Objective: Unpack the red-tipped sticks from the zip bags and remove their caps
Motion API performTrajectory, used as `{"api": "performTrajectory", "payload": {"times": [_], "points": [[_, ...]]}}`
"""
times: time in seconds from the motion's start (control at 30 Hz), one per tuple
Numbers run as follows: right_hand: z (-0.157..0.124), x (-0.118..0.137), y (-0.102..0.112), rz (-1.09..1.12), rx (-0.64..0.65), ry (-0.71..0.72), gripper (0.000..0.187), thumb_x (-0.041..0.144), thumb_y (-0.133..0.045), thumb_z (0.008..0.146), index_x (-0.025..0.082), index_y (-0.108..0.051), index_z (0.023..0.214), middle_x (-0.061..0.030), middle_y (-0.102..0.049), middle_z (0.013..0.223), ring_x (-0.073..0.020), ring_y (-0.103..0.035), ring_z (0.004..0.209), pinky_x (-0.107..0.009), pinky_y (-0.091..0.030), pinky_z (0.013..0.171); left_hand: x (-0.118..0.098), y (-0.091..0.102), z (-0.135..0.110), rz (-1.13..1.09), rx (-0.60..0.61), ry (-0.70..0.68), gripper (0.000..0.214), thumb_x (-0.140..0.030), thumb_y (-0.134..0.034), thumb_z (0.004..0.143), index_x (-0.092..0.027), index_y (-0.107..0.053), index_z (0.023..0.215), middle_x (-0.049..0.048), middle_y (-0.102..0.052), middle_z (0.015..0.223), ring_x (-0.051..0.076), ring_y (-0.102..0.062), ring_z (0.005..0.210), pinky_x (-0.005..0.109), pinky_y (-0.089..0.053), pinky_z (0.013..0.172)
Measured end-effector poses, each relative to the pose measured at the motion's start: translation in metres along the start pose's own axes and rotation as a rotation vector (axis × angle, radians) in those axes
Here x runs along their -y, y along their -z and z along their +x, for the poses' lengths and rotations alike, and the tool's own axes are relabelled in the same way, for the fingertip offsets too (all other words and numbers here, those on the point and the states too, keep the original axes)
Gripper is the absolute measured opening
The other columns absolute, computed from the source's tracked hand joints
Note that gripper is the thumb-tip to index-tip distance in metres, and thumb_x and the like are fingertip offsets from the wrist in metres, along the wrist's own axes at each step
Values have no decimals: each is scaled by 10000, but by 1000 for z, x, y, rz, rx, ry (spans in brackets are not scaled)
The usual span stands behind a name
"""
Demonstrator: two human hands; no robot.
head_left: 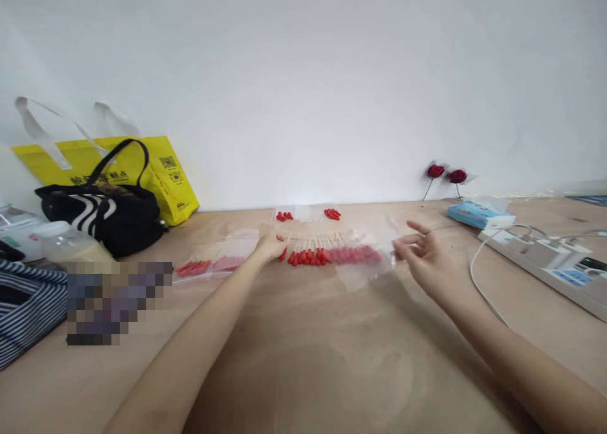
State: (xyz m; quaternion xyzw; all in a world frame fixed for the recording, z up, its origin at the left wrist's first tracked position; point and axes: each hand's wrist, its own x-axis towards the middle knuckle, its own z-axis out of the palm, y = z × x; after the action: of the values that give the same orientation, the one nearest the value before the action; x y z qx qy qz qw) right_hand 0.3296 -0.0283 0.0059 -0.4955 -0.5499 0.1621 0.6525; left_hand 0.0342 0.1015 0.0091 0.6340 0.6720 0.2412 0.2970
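A row of thin pale sticks with red bulb-shaped ends (308, 257) lies fanned on the table, red ends toward me. At the row's left end is my left hand (271, 247), its fingers curled and partly hidden, close against a red end; what they hold is unclear. A clear plastic bag (353, 277) covers the right part of the row, blurring the red ends under it. My right hand (422, 252) pinches the bag's right edge between thumb and fingers, with other fingers raised.
Behind the row lies a clear packet with red-ended sticks (332, 214). More bagged red pieces (193, 267) lie left. A yellow bag (177, 190), black bag (128, 222) and bottle (71, 247) stand left. Tissues (478, 216), a power strip (576, 279) and two red roses (435, 171) are right.
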Motion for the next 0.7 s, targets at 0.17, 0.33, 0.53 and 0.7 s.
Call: {"api": "performTrajectory", "payload": {"times": [0.17, 0.33, 0.53, 0.7], "points": [[24, -25, 31, -574, -349, 416, 217, 343, -474, 806, 199, -576, 934, -86, -614, 798, -202, -596, 767, -362, -464, 726, -6, -3, 5, 79, 21, 8, 288, -296, -490, 854, -151, -501, 1103, 78, -530, 1104, 186, -551, 929, 384, -476, 779], [24, -50, 39, -768, -131, 539, 175, 240, -425, 818, 218, -594, 776, -62, -666, 838, -203, -606, 893, -392, -395, 850, -14, -12, 2, 143, 24, -25, 277, -294, -489, 855, -156, -508, 1094, 75, -533, 1102, 183, -551, 929, 380, -475, 781], [23, -78, 46, -825, 132, 364, 178, 300, -437, 756, 225, -599, 752, -32, -678, 825, -216, -601, 916, -451, -323, 903, -16, -17, -7, 199, -5, -66, 277, -294, -493, 853, -156, -509, 1093, 74, -532, 1102, 186, -549, 935, 381, -473, 785], [25, -78, 53, -828, 211, 261, 202, 333, -417, 731, 239, -592, 694, -3, -677, 788, -194, -616, 751, -455, -319, 893, -11, -14, -7, 213, -24, -103, 245, -287, -501, 848, -136, -535, 1038, 65, -570, 1022, 163, -572, 863, 351, -486, 743]]}}
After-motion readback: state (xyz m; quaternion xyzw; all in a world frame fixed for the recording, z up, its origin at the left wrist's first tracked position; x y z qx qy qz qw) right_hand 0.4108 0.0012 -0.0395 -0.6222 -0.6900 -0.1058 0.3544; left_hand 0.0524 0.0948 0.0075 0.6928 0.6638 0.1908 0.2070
